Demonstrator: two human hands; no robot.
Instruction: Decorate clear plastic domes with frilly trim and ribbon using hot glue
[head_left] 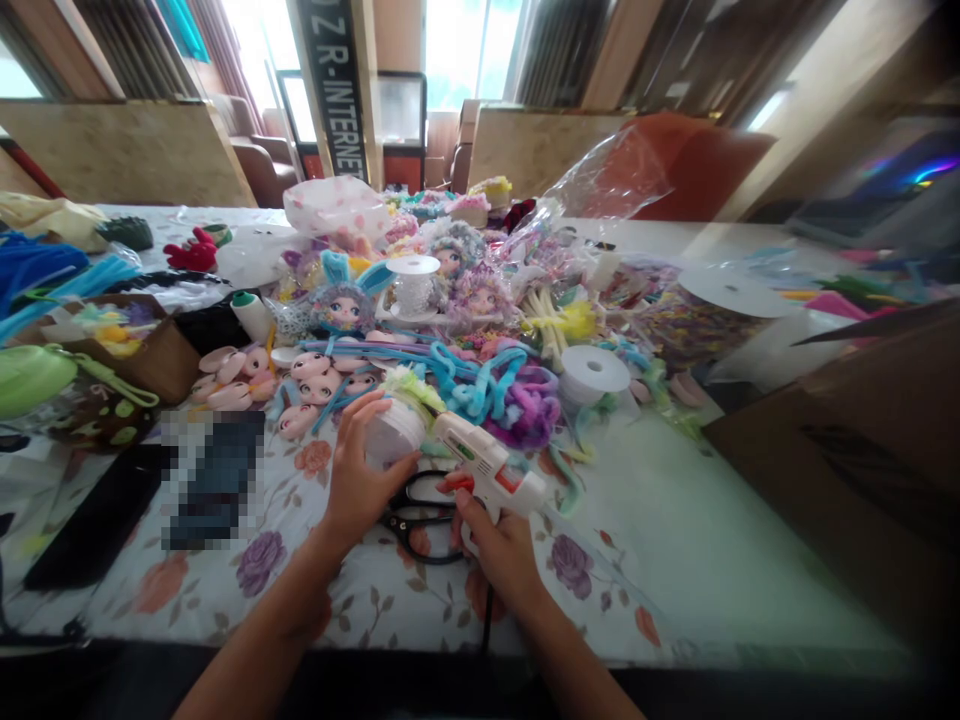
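Note:
My left hand (365, 470) is wrapped round a white round piece (395, 432) with fluffy yellow-green trim on its top. In my right hand (495, 535) is a white glue gun (487, 462), its nozzle pointing up and left at the trim. Black-handled scissors (420, 530) lie on the floral cloth between and below my hands, partly hidden by my right hand. Just beyond are blue fluffy strips (480, 385) and a purple fluffy bundle (529, 410).
Doll faces (315, 385), a white spool (595, 372) and finished dolls (347, 305) lie farther back. A black phone (101, 515) lies at the left, a cardboard box (847, 430) stands at the right. A brown box (142, 350) holds small pieces.

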